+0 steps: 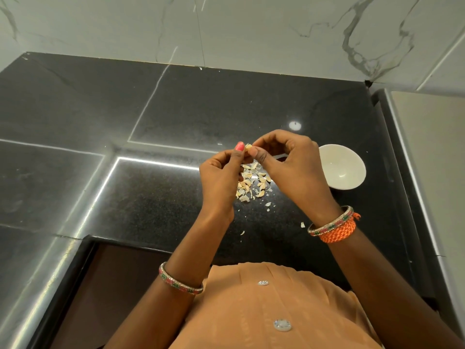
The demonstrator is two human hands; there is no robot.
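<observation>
1. The garlic clove is a small pale piece held in the air btw. both hands. It is above the counter, a little beyond the pile.
2. The left hand pinches it from the left side. The thumb w/ the pink nail stands against the clove, and the other fingers are curled under.
3. The right hand pinches it from the right side. Thumb & forefinger tips close narrowly on the clove, and the rest of the fingers are curled in.
4. Under the hands, a pile of cloves and skins lies on the black countertop; the left hand hides part of it. Some loose skin bits are scattered nearer to the person.
5. A white bowl stands on the counter right of the pile, apart from it. The right hand covers its left edge.
6. Each wrist has a bangle; the right wrist also has an orange thread.
7. Behind the counter there is a marble wall. At the bottom is an orange garment w/ buttons.
</observation>
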